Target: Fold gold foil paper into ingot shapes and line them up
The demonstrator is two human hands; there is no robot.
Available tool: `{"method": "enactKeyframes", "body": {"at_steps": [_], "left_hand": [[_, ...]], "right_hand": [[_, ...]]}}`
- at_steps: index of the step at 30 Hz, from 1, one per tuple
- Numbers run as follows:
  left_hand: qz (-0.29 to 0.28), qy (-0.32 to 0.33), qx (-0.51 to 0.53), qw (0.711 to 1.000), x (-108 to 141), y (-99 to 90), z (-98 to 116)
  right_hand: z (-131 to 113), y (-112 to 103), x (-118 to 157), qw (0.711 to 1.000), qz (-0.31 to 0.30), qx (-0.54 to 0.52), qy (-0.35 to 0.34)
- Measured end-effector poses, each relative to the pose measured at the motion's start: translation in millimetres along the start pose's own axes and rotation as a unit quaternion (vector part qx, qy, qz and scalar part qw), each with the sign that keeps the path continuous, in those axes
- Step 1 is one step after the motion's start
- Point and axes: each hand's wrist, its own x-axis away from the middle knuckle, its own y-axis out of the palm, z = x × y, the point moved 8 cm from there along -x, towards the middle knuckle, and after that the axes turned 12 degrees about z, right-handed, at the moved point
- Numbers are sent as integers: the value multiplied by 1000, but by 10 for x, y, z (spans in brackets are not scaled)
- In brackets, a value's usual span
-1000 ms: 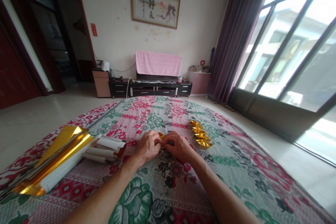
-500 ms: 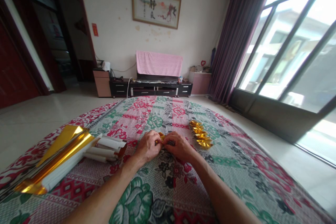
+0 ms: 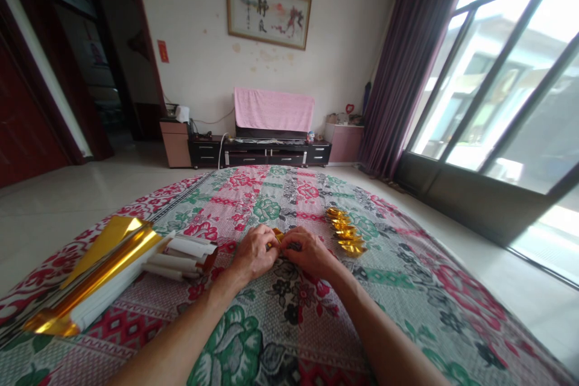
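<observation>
My left hand (image 3: 259,251) and my right hand (image 3: 306,249) meet at the middle of the table, fingers pinched together. Between them they grip a small piece of gold foil paper (image 3: 278,234), mostly hidden by the fingers. To the right of my right hand lies a row of several folded gold foil pieces (image 3: 346,231). Left of my left hand are several rolled white paper tubes (image 3: 183,255). Beyond those, larger gold foil sheets (image 3: 106,268), partly curled with white backs, spread toward the table's left edge.
A flowered cloth (image 3: 393,313) covers the round table. Past its far edge stands a low black cabinet (image 3: 271,154) with a pink towel (image 3: 274,110) over a screen. Windows (image 3: 497,90) and a purple curtain (image 3: 418,66) are on the right.
</observation>
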Motion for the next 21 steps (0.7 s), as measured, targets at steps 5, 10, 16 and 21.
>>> {"method": "enactKeyframes", "body": {"at_steps": [5, 10, 16, 21], "left_hand": [[3, -4, 5, 1000, -3, -6, 4], [-7, -10, 11, 1000, -7, 30, -35], [-7, -4, 8, 1000, -7, 40, -33], [4, 4, 7, 1000, 6, 27, -22]], "right_hand": [[1, -6, 2, 1000, 2, -2, 0], [-14, -12, -6, 1000, -3, -5, 8], [-16, -56, -16, 999, -11, -16, 34], [79, -72, 4, 996, 20, 10, 86]]}}
